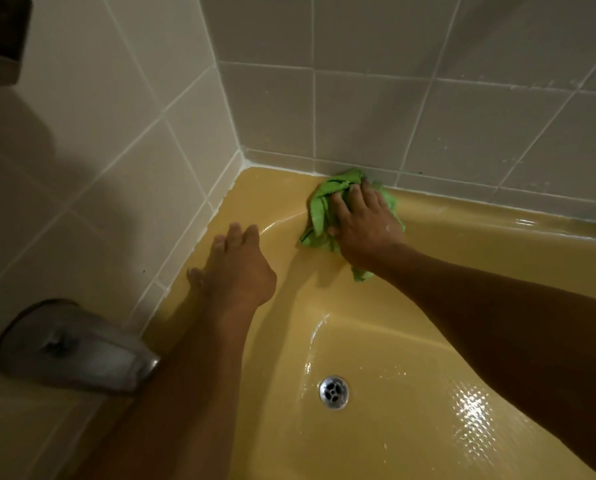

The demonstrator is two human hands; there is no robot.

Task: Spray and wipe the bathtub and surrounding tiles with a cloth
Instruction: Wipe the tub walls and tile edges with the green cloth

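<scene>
While the right hand [364, 225] grips the cloth [319, 206] on the bathtub [276, 188] rim, the left hand [237, 271] rests flat-fingered. Wiping appears midway; tiles [359, 116] likely remain.

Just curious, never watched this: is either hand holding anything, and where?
The right hand grips the cloth by its bunched middle; the left hand holds nothing.

You have two hands in view: one left hand [236, 271], one right hand [362, 223]. Count one green cloth [319, 202] at 12 o'clock, one yellow bathtub [497, 223], one drain [333, 392] at 6 o'clock, one spout [75, 348] at 8 o'clock, two tiled walls [99, 140], and one dark object [2, 26] at 10 o'clock, possibly a shelf.
</scene>
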